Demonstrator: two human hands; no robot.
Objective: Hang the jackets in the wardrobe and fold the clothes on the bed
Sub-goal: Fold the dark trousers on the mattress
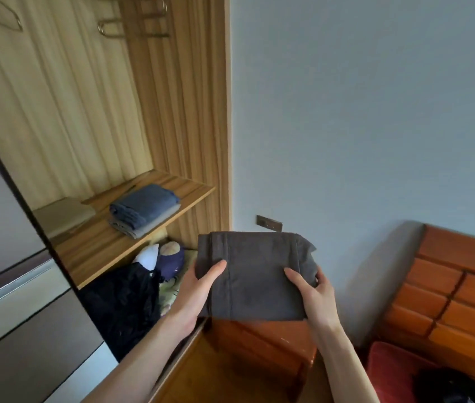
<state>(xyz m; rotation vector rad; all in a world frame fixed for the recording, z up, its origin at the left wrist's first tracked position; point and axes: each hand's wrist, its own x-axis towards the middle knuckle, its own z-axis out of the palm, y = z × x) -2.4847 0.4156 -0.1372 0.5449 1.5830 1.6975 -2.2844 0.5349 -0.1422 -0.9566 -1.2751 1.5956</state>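
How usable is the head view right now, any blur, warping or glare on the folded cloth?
Head view: soft even daylight, no glare on the dark grey folded garment held by the left hand and right hand; wide-angle warping tilts the wardrobe frame; slight softness at the edges, and the black clothing below the shelf lacks detail.

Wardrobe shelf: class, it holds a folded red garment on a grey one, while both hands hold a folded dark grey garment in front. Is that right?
Not quite. In the head view the top garment on the wardrobe shelf is blue, not red. It does lie on a grey one, and the left hand and right hand do hold the folded dark grey garment.
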